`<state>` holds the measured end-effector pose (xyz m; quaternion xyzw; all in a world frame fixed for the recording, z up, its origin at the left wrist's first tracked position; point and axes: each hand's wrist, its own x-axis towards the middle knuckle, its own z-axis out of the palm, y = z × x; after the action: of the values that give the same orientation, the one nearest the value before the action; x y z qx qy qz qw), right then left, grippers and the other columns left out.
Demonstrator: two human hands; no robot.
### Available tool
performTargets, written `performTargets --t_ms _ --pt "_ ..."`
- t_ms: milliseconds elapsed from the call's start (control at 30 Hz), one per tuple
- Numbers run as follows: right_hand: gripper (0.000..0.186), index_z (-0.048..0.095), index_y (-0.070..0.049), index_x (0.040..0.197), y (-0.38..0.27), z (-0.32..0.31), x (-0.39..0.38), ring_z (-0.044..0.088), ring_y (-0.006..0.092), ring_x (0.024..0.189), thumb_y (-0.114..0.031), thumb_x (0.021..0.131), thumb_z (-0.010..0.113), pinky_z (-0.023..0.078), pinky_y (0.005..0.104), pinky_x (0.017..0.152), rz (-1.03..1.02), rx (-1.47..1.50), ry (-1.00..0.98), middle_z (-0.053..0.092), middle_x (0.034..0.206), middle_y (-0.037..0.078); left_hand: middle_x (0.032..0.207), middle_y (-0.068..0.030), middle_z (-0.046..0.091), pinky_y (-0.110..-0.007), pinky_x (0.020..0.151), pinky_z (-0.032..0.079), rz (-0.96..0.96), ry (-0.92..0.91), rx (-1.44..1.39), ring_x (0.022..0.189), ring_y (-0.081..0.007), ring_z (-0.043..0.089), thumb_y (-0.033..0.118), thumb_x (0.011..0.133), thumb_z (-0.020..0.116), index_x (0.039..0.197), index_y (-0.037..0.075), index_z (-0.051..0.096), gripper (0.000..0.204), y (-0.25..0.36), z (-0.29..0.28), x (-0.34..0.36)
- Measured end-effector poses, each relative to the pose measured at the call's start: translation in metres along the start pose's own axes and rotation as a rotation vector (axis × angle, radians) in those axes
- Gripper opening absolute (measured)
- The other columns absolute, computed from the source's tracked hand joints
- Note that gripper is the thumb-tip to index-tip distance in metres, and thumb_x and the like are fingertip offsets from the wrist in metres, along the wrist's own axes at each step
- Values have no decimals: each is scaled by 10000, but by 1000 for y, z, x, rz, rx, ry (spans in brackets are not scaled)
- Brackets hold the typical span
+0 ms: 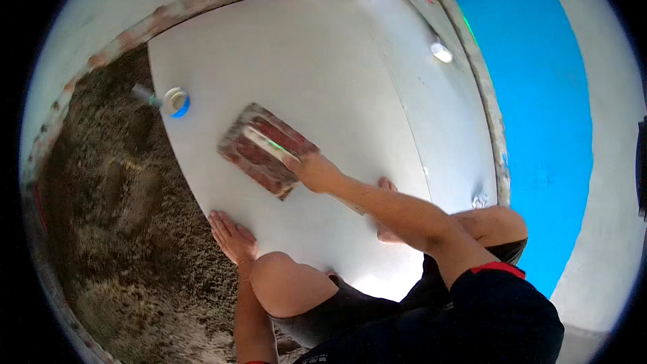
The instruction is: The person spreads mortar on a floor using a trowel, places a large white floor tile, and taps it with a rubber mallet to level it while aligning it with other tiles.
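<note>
My right hand [317, 172] is closed around the pale handle of a hand float [290, 133]. The float has a broad rectangular plate, reddish-brown with grey smears, slightly blurred, and it lies over a large pale floor tile [283, 61]. Whether its underside touches the tile cannot be made out. At the tile's left edge, beside my knee, my left hand [234, 237] rests flat with the fingers stretched out and nothing in it.
Dark, loose bedding mortar [128, 182] borders the tile on the left. On that edge sits a small round white-and-blue container [176, 102]. A white object [441, 52] lies on the adjoining tile at right. Walls run along the far and right sides, with a blue band [532, 94].
</note>
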<state>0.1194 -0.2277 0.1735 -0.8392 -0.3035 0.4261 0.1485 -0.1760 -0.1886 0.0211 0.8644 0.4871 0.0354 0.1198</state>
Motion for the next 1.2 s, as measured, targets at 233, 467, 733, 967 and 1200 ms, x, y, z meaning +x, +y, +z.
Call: performTargets --t_ms 233,467,733,967,1200 --pt "657 611 23 992 -23 -40 -130 659 441 821 -583 995 357 519 522 746 -177 135 203 656 792 268 1614 -135 185 -452 1217 185 -33 52 174 1495 -304 164 324 1038 238 1539 29 216 582 -19 -11 14" --pt "700 651 39 929 28 10 -1 656 444 762 -572 1010 319 530 510 715 51 -96 -37 665 809 264 1622 -138 164 -445 1217 142 98 109 -126 1507 -307 111 390 1034 234 1535 21 240 623 7 7 -2" --pt "396 585 39 1044 -12 -35 -91 651 294 572 -343 997 492 490 398 527 -437 245 248 616 653 171 1632 -182 70 -450 1224 25 -176 -624 206 1512 -341 23 384 975 314 1547 -19 121 726 -31 2 22" --pt "693 593 14 878 11 -4 46 643 322 671 -644 969 397 532 383 620 -239 -18 312 616 773 198 1618 -214 96 -471 1216 82 -57 -195 -66 1503 -369 75 297 953 368 1531 -41 153 704 0 -7 17" --pt "471 568 -22 881 -103 -104 -23 439 105 518 -459 1026 468 343 322 452 -528 512 465 465 600 1 1619 -227 67 -462 1222 52 -86 -217 19 1508 -367 26 311 941 383 1521 -70 146 733 -7 -21 19"
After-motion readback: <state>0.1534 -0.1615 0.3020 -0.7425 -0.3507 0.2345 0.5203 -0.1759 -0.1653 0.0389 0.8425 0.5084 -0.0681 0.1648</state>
